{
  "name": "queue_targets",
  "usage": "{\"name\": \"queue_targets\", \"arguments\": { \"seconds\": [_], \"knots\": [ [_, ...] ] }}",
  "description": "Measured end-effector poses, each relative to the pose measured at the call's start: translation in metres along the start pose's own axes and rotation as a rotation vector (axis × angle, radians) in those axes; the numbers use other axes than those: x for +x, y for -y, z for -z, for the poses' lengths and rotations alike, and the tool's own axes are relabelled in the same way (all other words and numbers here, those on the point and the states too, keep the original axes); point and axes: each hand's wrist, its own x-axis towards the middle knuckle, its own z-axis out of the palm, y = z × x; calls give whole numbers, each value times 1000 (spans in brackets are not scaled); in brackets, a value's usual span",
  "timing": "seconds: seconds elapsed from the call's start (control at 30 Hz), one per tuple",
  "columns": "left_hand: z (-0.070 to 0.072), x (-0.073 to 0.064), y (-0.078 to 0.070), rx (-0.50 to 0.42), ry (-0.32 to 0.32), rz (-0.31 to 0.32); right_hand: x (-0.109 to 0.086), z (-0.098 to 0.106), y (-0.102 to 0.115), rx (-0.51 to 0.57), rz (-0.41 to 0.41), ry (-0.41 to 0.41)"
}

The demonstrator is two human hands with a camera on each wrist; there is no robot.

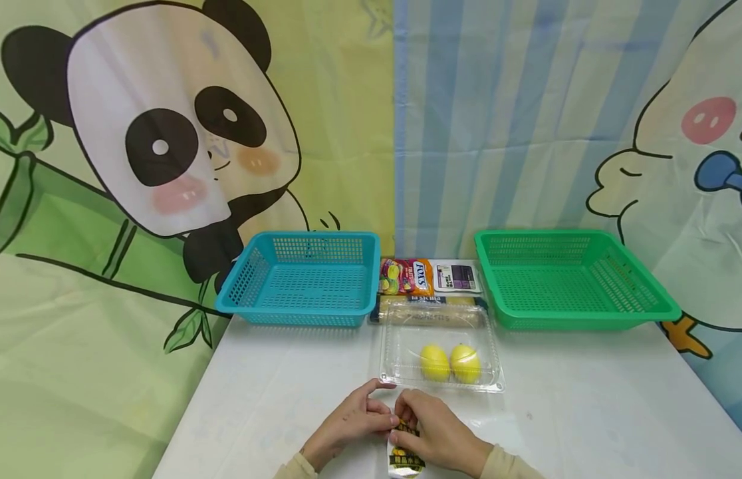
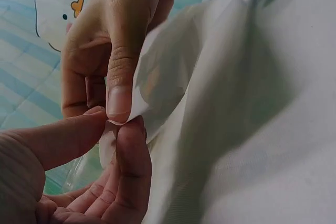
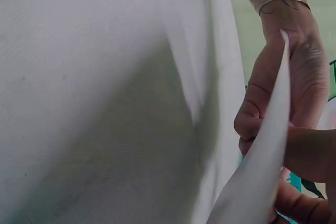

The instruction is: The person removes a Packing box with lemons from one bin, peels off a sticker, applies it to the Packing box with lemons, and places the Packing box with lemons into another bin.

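White tabletop (image 1: 275,386) beneath thin, curved label sheet (image 1: 406,460)

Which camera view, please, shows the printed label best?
The head view, because the printed label faces it, its black-and-yellow design partly visible. The left wrist view shows its pale side; the right wrist view, a narrow white strip.
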Motion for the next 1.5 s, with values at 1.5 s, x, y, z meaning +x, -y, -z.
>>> {"name": "queue_targets", "arguments": {
  "seconds": [1.5],
  "knots": [
    [-20,-3,-100,409,-75,-324,22,77,23,56,-207,-522]
  ]
}}
